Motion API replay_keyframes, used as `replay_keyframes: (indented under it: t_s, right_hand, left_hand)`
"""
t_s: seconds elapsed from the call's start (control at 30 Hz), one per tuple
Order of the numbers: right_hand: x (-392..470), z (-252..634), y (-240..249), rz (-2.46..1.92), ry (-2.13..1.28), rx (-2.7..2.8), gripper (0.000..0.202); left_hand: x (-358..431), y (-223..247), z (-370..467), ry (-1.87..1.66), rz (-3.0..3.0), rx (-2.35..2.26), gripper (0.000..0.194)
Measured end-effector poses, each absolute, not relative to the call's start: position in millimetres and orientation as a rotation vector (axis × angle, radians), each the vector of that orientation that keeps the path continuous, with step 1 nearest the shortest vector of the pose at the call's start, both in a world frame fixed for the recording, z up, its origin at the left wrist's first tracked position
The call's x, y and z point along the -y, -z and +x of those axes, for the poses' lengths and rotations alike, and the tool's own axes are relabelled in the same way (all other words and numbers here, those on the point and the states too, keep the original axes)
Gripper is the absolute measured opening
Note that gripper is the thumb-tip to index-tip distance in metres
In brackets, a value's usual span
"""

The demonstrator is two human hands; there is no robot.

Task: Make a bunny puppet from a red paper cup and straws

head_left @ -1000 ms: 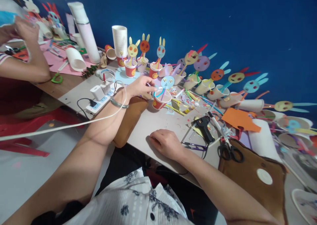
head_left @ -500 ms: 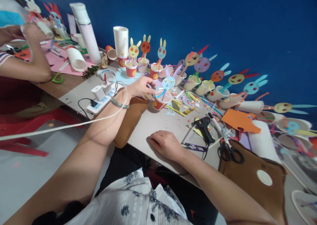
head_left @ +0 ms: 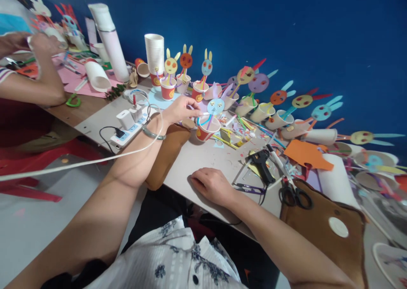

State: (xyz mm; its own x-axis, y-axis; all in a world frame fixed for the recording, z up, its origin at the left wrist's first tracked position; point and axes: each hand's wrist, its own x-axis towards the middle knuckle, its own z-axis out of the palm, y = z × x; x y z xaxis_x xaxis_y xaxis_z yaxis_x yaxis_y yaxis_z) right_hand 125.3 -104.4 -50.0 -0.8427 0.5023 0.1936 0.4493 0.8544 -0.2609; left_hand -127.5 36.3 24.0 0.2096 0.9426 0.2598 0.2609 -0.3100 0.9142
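My left hand (head_left: 183, 110), with a bracelet at the wrist, reaches to a paper cup (head_left: 207, 130) with a red printed side. In this cup stands a rabbit figure with a light blue paper face (head_left: 216, 106), purple ears and pipe-cleaner limbs. Thumb and forefinger pinch at the end of its blue pipe-cleaner arm (head_left: 199, 120), close by the cup's rim; the fingertips partly hide the grip. My right hand (head_left: 212, 184) rests on the table's front edge, fingers curled in, with nothing seen in it. A brown case (head_left: 168, 157) lies under my left forearm.
Several rabbit cups line the blue wall, one with an orange face (head_left: 279, 97). On the right lie a glue gun (head_left: 261, 164), black-handled scissors (head_left: 295, 196) and a brown pouch (head_left: 324, 234). A power strip (head_left: 133, 126) and white cable sit left; another person's arm (head_left: 47, 77) is beyond.
Very little differs. My left fingertips have shifted slightly at the rabbit's arm, while my right hand stays in place. The view has moved a touch.
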Motion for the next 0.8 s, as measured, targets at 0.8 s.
replay_keyframes:
  t_s: [0.8]
  right_hand:
    - [104.4,124.9,49.7,-0.735,-0.328,2.771,0.024]
  left_hand:
    - [-35.5,-28.7,-129.3,-1.101,1.664,-1.186,0.058]
